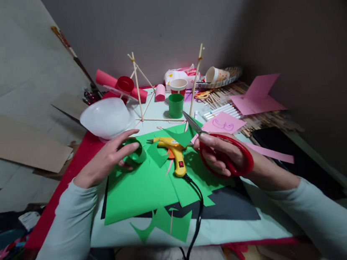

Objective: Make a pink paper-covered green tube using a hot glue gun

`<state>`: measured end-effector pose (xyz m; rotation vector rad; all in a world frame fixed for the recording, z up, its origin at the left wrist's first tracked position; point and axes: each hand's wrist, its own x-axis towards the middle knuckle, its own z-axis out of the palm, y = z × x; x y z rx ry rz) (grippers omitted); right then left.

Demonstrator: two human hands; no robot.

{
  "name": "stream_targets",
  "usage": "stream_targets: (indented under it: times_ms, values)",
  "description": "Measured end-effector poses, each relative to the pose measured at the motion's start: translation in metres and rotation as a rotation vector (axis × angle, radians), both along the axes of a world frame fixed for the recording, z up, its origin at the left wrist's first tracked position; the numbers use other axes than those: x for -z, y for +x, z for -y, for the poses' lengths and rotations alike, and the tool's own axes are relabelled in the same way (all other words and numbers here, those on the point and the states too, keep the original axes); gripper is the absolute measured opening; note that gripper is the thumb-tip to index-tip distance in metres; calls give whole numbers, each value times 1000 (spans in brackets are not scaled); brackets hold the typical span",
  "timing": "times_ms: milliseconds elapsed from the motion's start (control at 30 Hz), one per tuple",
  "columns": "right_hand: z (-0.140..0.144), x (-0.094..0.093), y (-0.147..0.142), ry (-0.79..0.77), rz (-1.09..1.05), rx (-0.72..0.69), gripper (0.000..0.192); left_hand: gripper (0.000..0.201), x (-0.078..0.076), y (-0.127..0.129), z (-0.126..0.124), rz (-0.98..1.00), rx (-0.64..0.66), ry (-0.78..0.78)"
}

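My left hand (pixel 114 153) has its fingers round a short green paper tube (pixel 137 154), with thumb and index along its rim. In my right hand (pixel 219 152) is a pair of scissors with big red handles (pixel 243 155); their blades (pixel 192 122) point up and to the left. Between the hands lies a yellow hot glue gun (pixel 178 159) on green paper sheets (pixel 137 193), its black cord (pixel 198 205) running down over the table edge. Green paper scraps (pixel 172 223) lie at the front on black paper (pixel 230 205).
Behind stand a frame of thin sticks (pixel 138 92), a second green tube (pixel 176 106) and a paper cup (pixel 178 86). A white translucent bowl (pixel 107 117) is at left. Pink paper (pixel 256 96), markers (pixel 222 112) and many wooden sticks (pixel 267 122) are at right.
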<state>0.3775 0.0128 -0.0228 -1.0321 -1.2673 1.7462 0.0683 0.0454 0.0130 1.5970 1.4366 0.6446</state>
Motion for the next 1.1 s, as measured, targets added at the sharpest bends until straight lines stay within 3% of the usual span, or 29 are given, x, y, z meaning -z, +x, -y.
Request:
stream_targets:
  times_ms: [133, 300, 367, 467, 533, 600, 667, 833, 933, 1100]
  values:
    - [-2, -2, 2, -136, -141, -121, 57, 64, -3, -5, -3, 77, -128, 116]
    - [2, -2, -1, -176, -400, -289, 55, 31, -3, 11, 6, 180, -433, 554]
    - [6, -1, -4, -145, -439, -314, 56, 23, -6, 27, 14, 226, -434, 632]
    - [13, 0, -8, -81, -511, -364, 55, 30, -11, 54, 26, 447, -268, 486]
    - [16, 2, -10, -44, -558, -398, 53, 48, -11, 70, 30, 639, -107, 236]
    - [18, 5, -11, -24, -590, -438, 52, 62, -9, 84, 31, 710, 12, 32]
    - [19, 6, -11, -17, -606, -477, 50, 56, -6, 92, 30, 661, 42, 5]
    - [24, -2, -7, -30, -590, -550, 46, 8, -3, 90, 26, 301, -91, 451]
    - [26, -14, 1, 3, -532, -553, 42, 8, -5, 76, 27, 197, -142, 601]
    - [29, -36, 29, 223, -278, -356, 47, 13, -9, 45, 41, -94, -125, 858]
